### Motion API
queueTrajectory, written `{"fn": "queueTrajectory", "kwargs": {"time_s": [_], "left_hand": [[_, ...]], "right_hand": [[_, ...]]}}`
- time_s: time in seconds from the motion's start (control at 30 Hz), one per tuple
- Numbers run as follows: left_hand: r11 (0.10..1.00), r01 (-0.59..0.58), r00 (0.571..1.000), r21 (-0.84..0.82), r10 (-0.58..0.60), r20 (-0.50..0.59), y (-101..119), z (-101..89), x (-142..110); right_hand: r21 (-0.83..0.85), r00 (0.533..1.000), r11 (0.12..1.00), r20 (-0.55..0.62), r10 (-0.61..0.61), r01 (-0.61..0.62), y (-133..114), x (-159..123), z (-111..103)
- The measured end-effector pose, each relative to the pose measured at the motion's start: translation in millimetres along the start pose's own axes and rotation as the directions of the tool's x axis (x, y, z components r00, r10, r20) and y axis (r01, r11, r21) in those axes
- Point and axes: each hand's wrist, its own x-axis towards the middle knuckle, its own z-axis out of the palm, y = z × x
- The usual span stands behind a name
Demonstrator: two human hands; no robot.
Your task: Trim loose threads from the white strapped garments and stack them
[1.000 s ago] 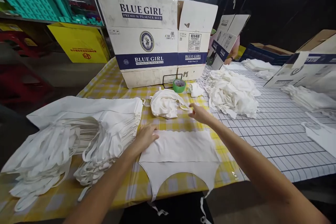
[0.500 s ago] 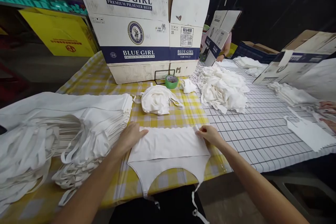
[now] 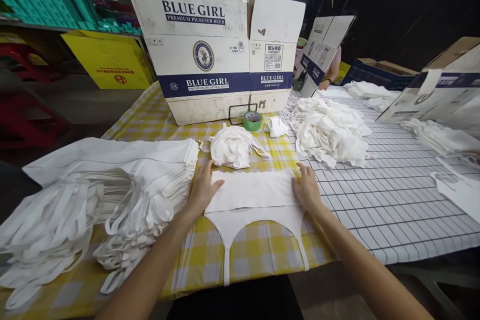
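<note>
Head view, white garment [image 3: 255,191]: flat on checked surface [image 3: 258,250], slightly farther in.
Straps [image 3: 226,265]: dangled off near edge, now on surface.
Left hand [image 3: 203,189]: loosely spread, on left edge.
Right hand [image 3: 308,189]: pinched corner earlier, now half-open at right edge.

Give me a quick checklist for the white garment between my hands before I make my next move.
1. Garment spread out on the yellow checked cloth: ok, with its wide band away from you.
2. Left hand at the garment's left side: ok, thumb over the edge.
3. Right hand at its right side: ok.
4. Straps within the tabletop: cannot tell; both run to the near edge, and their ends are unclear.
5. Garment apart from the stack on the left: ok, with your left hand between them.
6. Underside smooth: cannot tell, it is hidden.
</note>
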Motion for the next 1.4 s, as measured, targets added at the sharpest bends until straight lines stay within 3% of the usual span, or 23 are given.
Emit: {"fn": "queueTrajectory", "kwargs": {"time_s": [0.07, 0.1, 0.2, 0.27, 0.4, 0.47, 0.6, 0.73, 0.83, 0.9, 0.97, 1.03, 1.07, 1.13, 1.2, 1.3, 1.4], "left_hand": [[0.988, -0.112, 0.993, 0.109, 0.116, -0.032, 3, 5.3, -21], [0.968, -0.199, 0.98, 0.152, 0.199, 0.011, 3, 7.1, -32], [0.884, -0.441, 0.881, 0.153, 0.394, 0.264, -3, 7.2, -61], [0.867, -0.48, 0.838, 0.137, 0.406, 0.364, -12, 3.3, -70], [0.883, -0.449, 0.834, 0.135, 0.36, 0.419, -12, -3.7, -65], [0.88, -0.466, 0.818, 0.096, 0.387, 0.426, 2, -1.5, -61], [0.816, -0.577, 0.709, -0.038, 0.524, 0.472, 32, 9.1, -65], [0.8, -0.591, 0.643, -0.109, 0.548, 0.535, 30, 4.9, -73], [0.813, -0.549, 0.596, -0.194, 0.543, 0.592, 23, -6.3, -71], [0.831, -0.51, 0.623, -0.22, 0.534, 0.572, 26, -9.3, -65], [0.843, -0.499, 0.689, -0.203, 0.527, 0.498, 36, -4.9, -57], [0.832, -0.524, 0.721, -0.182, 0.547, 0.424, 52, 6.8, -47], [0.818, -0.545, 0.717, -0.183, 0.568, 0.404, 62, 14.8, -41], [0.777, -0.597, 0.678, -0.2, 0.622, 0.392, 86, 33.2, -27], [0.729, -0.651, 0.625, -0.212, 0.673, 0.396, 112, 53.0, -12], [0.683, -0.702, 0.57, -0.203, 0.709, 0.415, 143, 81.0, 5], [0.692, -0.703, 0.581, -0.163, 0.691, 0.43, 157, 101.7, 10]], "right_hand": [[-0.162, 0.99, 0.977, -0.014, -0.141, 0.137, -2, -15, 5], [-0.222, 0.978, 0.953, 0.029, -0.205, 0.206, 0, -22, 7], [-0.281, 0.931, 0.901, 0.25, -0.265, 0.332, 13, -41, 8], [-0.299, 0.907, 0.888, 0.348, -0.239, 0.349, 27, -47, 2], [-0.322, 0.894, 0.883, 0.401, -0.2, 0.341, 44, -49, -11], [-0.332, 0.918, 0.898, 0.362, -0.163, 0.29, 42, -48, -10], [-0.337, 0.955, 0.915, 0.267, -0.133, 0.222, 34, -44, 3], [-0.286, 0.949, 0.933, 0.284, -0.138, 0.221, 36, -42, 0], [-0.162, 0.983, 0.979, 0.154, -0.097, 0.122, 33, -56, -20], [-0.003, 0.999, 1.0, -0.024, -0.03, 0.03, 26, -79, -35], [0.193, 0.971, 0.98, -0.219, 0.098, -0.055, 18, -115, -43], [0.394, 0.901, 0.911, -0.34, 0.27, -0.124, 11, -158, -39], [0.501, 0.877, 0.85, -0.321, 0.357, -0.163, 9, -180, -32], [0.659, 0.818, 0.684, -0.179, 0.546, -0.312, 8, -219, -11], [0.712, 0.741, 0.525, -0.01, 0.672, -0.466, 10, -246, 14], [0.767, 0.685, 0.333, 0.184, 0.705, -0.549, 11, -259, 39], [0.803, 0.724, 0.252, 0.291, 0.625, -0.54, 9, -253, 47]]}}
